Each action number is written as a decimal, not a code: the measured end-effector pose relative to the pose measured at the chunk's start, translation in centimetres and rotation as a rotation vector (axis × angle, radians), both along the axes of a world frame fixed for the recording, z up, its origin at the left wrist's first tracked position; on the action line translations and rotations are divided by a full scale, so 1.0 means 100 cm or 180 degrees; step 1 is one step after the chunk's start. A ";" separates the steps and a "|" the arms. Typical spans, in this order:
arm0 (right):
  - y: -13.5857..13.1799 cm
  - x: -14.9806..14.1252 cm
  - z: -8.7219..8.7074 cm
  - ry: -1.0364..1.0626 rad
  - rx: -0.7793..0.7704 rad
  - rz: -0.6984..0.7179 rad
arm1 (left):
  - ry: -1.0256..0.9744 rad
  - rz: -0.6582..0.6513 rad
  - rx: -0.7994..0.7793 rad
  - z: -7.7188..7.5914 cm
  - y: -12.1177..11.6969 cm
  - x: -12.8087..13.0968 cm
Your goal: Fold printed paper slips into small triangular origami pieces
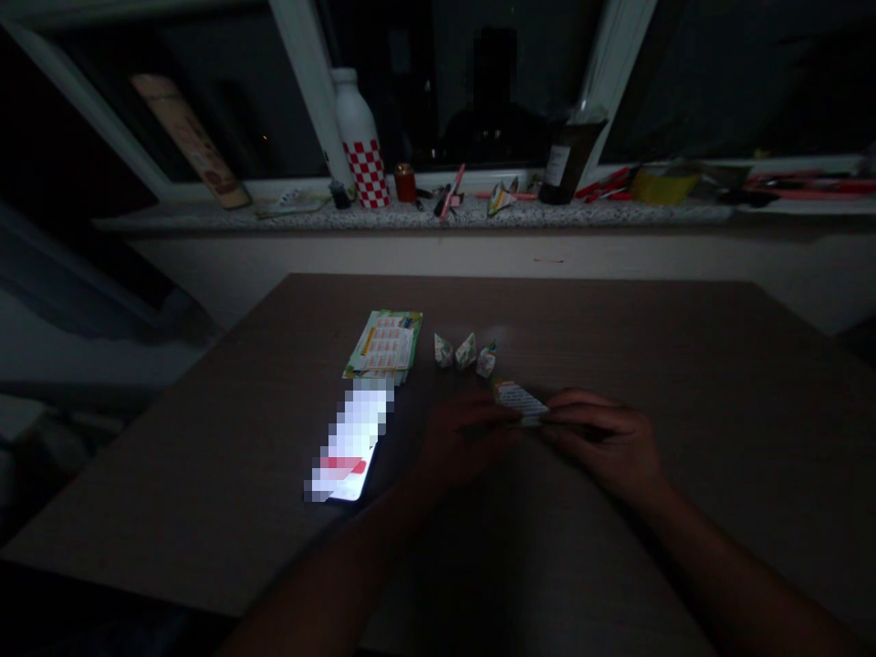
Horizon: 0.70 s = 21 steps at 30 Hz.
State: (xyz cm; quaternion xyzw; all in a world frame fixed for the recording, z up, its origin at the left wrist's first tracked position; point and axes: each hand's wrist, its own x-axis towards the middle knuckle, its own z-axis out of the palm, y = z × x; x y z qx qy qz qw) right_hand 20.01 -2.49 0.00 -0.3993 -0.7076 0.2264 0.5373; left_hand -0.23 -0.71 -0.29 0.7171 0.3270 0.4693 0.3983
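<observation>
A small folded piece of printed paper (521,401) is held between my two hands over the table. My left hand (464,436) pinches its left lower corner, though that hand is dark and its fingertips are hard to make out. On the other side, my right hand (609,438) grips the right corner between thumb and fingers. Just beyond my left hand stand three small folded paper shapes (465,351) in a row. A stack of printed paper sheets (384,342) lies to their left. Nearer me, a lit phone (352,443) rests with its screen up, partly blurred out.
The brown table (225,411) reaches to the wall under a window. Along the stone sill (274,217) stand a red-and-white checked bottle (366,146), a tall tan cylinder (192,137), a small orange jar (405,184), a dark container (565,164) and another folded paper piece (502,197).
</observation>
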 end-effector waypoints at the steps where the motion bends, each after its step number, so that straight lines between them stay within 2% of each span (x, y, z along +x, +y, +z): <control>1: -0.001 -0.001 0.001 0.0007 -0.0026 -0.0012 | 0.0006 0.0040 -0.0029 0.001 -0.001 0.001; 6: -0.002 -0.003 0.004 0.0119 -0.0133 -0.0105 | 0.0233 0.0213 -0.0193 0.003 -0.004 0.003; 14: -0.003 -0.006 0.001 -0.0025 -0.0031 -0.0263 | -0.0047 0.0515 -0.0702 -0.007 -0.007 0.008; 17: -0.003 -0.007 -0.001 -0.0067 -0.0004 -0.0348 | -0.0337 0.0698 -0.0770 -0.009 -0.007 0.010; 21: -0.003 -0.007 -0.003 -0.0099 0.0003 -0.0378 | -0.0964 0.0426 -0.1283 -0.009 -0.007 0.012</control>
